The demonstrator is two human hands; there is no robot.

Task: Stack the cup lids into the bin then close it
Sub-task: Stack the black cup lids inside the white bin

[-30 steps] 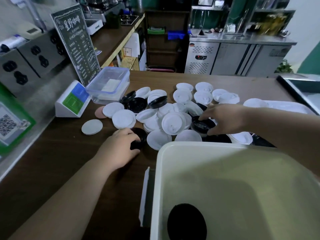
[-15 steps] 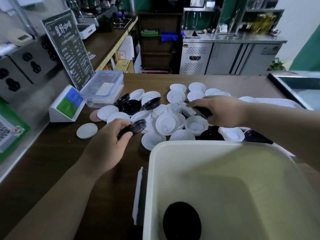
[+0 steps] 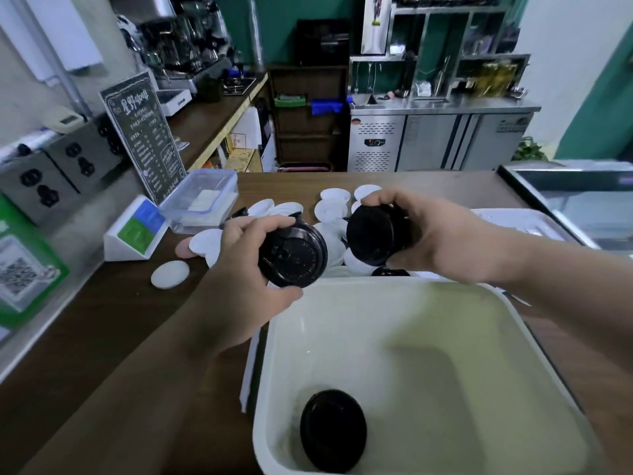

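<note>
My left hand (image 3: 239,289) holds a black cup lid (image 3: 293,257) up above the far left rim of the white bin (image 3: 513,337). A second black cup lid (image 3: 371,234) is gripped in my right hand (image 3: 431,234), tilted toward the first one, with a small gap between the two. One black lid (image 3: 333,430) lies on the bin's floor near the front left. Behind my hands a pile of white lids (image 3: 334,209) and a few black ones covers the wooden counter (image 3: 102,337), much of it hidden by my hands.
A clear plastic box (image 3: 202,198) and a white stand with a blue and green card (image 3: 137,228) sit at the left. A chalkboard menu (image 3: 144,138) leans behind them. A white tray-like lid (image 3: 520,219) lies at the right, next to a glass case (image 3: 582,200).
Both hands have lifted off the pile, each with a black lid, and come together above the bin's far rim. The camera view has tilted upward.
</note>
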